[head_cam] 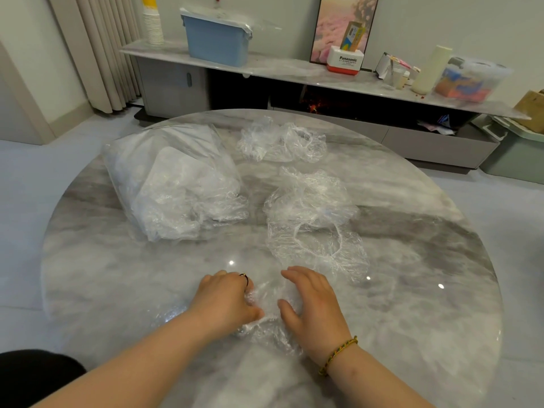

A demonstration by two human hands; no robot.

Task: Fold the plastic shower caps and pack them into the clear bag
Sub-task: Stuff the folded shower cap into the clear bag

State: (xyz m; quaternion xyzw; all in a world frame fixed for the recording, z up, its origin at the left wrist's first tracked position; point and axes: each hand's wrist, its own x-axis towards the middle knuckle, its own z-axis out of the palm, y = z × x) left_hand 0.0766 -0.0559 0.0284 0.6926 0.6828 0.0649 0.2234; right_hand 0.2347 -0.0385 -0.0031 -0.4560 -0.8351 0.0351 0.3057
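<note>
Nearest, at the front edge of the table [117,290], a crumpled shower cap [266,329] lies under both hands. The left hand [226,301] has its fingers [235,279] curled down into the film, with the thumb closing against them, so it pinches a gathered part of the cap. The right hand [315,307] rests on the other side with its fingers [297,273] spread and only gently arched. It presses the film to the stone and grips nothing.

The cap is thin clear film, wrinkled all over, with a puckered white elastic rim. It is probably almost weightless, limp, and inclined to spring open and trap air. On the glossy marbled top it may also slide. The rim looks like the firmest place to hold. A flat palm should push the air out before each fold.

Further back and left of centre, the clear bag [173,184] lies on its side. It bulges with pale, milky plastic and its rumpled mouth faces the middle. To the right is a heap of loose caps [309,207], puffed and glittering, and the closest one shows its elastic ring. Behind the heap, well apart from the hands, sits a smaller bundle [282,142] of the same film.
</note>
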